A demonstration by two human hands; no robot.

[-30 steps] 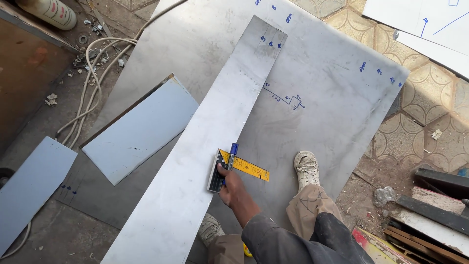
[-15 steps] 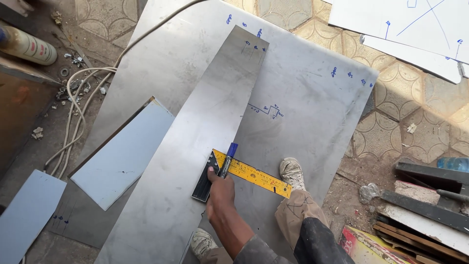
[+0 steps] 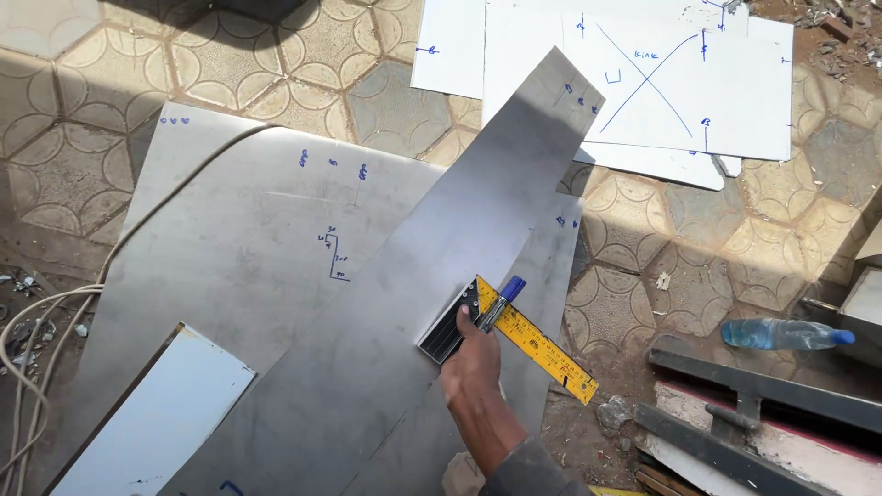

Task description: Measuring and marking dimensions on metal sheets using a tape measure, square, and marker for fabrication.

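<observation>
My right hand [image 3: 473, 363] is closed around a try square and a blue marker [image 3: 505, 294] together. The square's black stock [image 3: 446, 335] rests against the right edge of a long bare metal strip [image 3: 404, 303]. Its yellow blade [image 3: 542, 351] sticks out to the lower right, past the strip. The strip lies diagonally on top of a large metal sheet [image 3: 239, 239] that carries small blue pen marks. My left hand is out of view.
White boards with blue lines [image 3: 661, 83] lie on the tiled floor at the top right. At right are a plastic water bottle [image 3: 781, 332] and dark metal bars [image 3: 735, 395]. A white panel [image 3: 156, 413] and white cables [image 3: 37, 367] are at the lower left.
The view has swung, so the strip now points up and to the right. My hand still holds the square and marker at the strip's edge. My shoe has left the view.
</observation>
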